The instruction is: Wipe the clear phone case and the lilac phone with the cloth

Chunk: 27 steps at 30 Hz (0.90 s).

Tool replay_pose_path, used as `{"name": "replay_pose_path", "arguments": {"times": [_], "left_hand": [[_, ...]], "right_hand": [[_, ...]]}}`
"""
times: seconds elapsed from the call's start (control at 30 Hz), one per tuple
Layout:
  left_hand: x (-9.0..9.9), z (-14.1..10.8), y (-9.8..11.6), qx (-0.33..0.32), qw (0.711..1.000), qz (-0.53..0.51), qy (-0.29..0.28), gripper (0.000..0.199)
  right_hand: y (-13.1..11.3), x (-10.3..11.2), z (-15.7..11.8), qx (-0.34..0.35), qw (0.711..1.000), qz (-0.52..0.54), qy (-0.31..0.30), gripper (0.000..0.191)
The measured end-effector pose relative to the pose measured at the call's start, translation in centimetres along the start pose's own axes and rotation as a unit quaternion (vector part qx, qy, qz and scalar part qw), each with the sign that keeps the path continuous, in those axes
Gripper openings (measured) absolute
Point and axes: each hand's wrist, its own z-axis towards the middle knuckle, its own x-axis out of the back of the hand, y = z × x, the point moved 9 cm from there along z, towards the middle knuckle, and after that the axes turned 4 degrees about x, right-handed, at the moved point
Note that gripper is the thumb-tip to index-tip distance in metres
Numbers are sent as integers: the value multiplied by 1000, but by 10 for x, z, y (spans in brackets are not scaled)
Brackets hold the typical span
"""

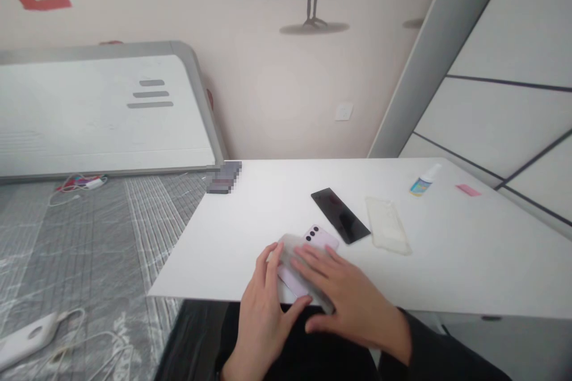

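Note:
A light purple phone [292,281] with three dark camera lenses lies back up at the table's front edge. My left hand [266,303] grips it, fingers along the far left side and thumb by the near end. Across its back runs a grey cloth [290,243], partly hidden by my hands. My right hand [346,289] presses this cloth onto the phone, its fingers laid over it and slightly blurred. Just beyond sits a black phone-shaped slab [340,215] with a glossy surface. To its right is a clear, yellowish phone case [388,226].
On the white table [447,262] stand or lie a small white spray bottle [424,181] and a pink slip [468,190] at the right. A dark pixelated object [224,177] is at the far left corner. Left of the table, a bed [102,238] holds cables and a white device [29,339].

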Motion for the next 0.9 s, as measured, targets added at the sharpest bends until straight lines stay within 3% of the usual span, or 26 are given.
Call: {"name": "replay_pose_path", "arguments": {"times": [0.1, 0.2, 0.33, 0.47, 0.57, 0.7, 0.83, 0.9], "left_hand": [[0, 0, -1, 5, 1000, -3, 3, 92], [-1, 1, -2, 12, 1000, -15, -3, 94], [-2, 0, -2, 11, 1000, -25, -7, 97], [-1, 0, -3, 20, 999, -28, -13, 100], [-1, 0, -4, 26, 999, -28, -10, 98], [0, 0, -4, 23, 999, -32, -4, 100], [0, 0, -5, 22, 1000, -19, 0, 100], [-2, 0, -5, 16, 1000, -12, -5, 100]], "right_hand": [[10, 6, -1, -50, 998, -28, 40, 94], [-9, 0, 1, 28, 1000, 6, 4, 101], [-12, 3, 3, 2, 1000, -1, 8, 92], [-22, -4, 5, 77, 996, 34, -36, 96], [-5, 2, 4, 22, 1000, -1, 0, 94], [-9, -8, -5, 64, 997, -1, -36, 106], [6, -1, -16, -18, 998, -50, 19, 104], [1, -4, -20, 6, 999, -44, 10, 108]]}}
